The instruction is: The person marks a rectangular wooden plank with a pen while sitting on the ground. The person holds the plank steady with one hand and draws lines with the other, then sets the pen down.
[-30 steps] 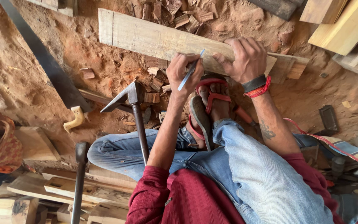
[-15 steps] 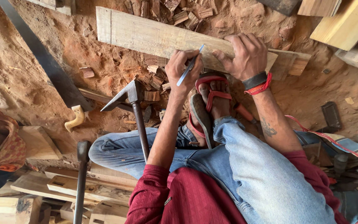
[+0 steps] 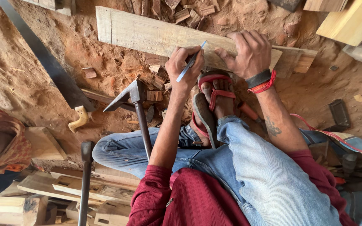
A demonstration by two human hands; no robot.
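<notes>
A long pale wooden plank (image 3: 147,35) lies across the sandy ground. My left hand (image 3: 182,69) grips a light blue pen (image 3: 190,63), its tip against the plank's near edge. My right hand (image 3: 247,52), with a black band and red thread at the wrist, presses flat on the plank just right of the pen. My foot in a red-strapped sandal (image 3: 214,94) rests under both hands, against the plank.
An adze-like tool with a metal head (image 3: 131,93) stands by my left knee. A second dark handle (image 3: 86,167) and a long dark metal bar (image 3: 51,67) are at the left. Wood chips (image 3: 160,81) litter the sand; timber blocks (image 3: 348,21) lie top right. Another person's patterned cloth (image 3: 9,142) is at far left.
Both hands stay on the plank with the pen at about the same spot. Only the view has shifted slightly.
</notes>
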